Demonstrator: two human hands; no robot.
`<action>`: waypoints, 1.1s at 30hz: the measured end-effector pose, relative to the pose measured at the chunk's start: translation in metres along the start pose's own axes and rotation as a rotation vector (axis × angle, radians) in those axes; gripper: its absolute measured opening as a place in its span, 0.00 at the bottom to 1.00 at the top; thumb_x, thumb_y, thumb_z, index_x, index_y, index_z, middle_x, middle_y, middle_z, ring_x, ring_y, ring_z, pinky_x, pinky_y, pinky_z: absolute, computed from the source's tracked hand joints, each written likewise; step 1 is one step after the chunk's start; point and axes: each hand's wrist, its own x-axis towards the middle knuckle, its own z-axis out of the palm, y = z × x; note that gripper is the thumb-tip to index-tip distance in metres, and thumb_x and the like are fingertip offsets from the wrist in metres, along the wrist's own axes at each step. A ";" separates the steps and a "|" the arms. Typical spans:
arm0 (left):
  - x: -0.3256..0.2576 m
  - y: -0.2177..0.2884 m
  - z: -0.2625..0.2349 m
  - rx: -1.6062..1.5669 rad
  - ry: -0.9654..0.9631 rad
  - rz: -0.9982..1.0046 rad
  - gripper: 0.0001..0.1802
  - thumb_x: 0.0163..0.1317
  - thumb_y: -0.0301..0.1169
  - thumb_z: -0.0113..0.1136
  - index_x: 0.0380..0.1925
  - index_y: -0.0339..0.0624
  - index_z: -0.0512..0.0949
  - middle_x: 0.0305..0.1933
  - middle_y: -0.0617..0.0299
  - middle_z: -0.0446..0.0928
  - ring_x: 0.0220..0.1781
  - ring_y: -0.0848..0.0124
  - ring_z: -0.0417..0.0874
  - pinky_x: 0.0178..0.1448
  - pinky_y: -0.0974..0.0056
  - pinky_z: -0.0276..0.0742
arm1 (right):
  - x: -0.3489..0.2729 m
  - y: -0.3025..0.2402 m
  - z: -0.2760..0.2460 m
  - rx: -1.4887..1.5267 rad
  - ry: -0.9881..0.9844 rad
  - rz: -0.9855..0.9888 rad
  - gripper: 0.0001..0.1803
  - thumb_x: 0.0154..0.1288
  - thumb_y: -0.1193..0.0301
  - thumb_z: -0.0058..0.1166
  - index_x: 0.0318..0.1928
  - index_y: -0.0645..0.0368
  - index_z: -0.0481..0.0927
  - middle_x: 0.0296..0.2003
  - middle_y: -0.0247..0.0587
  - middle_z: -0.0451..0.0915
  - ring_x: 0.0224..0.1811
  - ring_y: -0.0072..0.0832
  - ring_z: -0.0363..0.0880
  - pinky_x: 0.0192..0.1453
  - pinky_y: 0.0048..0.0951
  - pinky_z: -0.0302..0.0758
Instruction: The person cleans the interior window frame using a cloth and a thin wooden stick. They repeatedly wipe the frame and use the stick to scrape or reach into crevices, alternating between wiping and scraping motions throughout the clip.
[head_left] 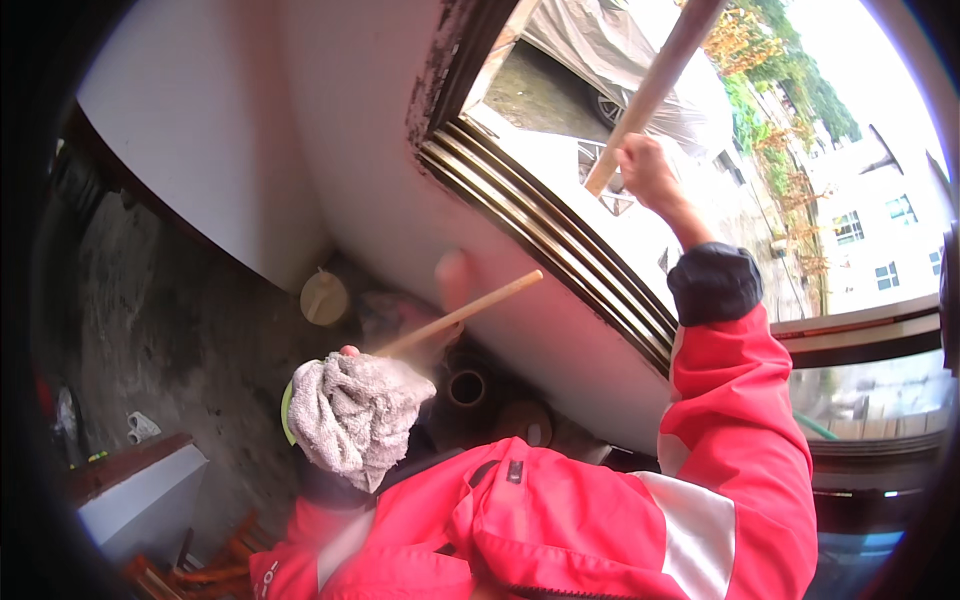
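A crumpled greyish-pink cloth (365,415) covers most of my left hand (349,351), of which just a fingertip shows at the cloth's top edge. From behind the cloth a thin wooden stick (470,312) points up to the right. Its lower end is hidden, and a strip of a yellow-green thing (289,412) shows at the cloth's left side. My right hand (648,172), raised in front of the window opening, is closed around the lower part of a thick pale wooden pole (662,80). The pole slants up out of view.
The window frame (540,210) has several parallel metal tracks along a pale wall (370,120). Outside stands a covered car (640,60). Below are a cream container (324,298), a dark round pot (466,388) and, lower left, a white-sided box-like piece (150,500).
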 end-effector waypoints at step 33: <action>0.044 0.129 -0.106 4.411 1.018 0.736 0.13 0.52 0.21 0.56 0.39 0.35 0.78 0.50 0.52 0.77 0.50 0.65 0.79 0.55 0.61 0.75 | -0.392 -0.033 0.043 2.175 -0.028 0.308 0.17 0.68 0.69 0.46 0.51 0.68 0.76 0.41 0.52 0.81 0.40 0.35 0.83 0.41 0.28 0.80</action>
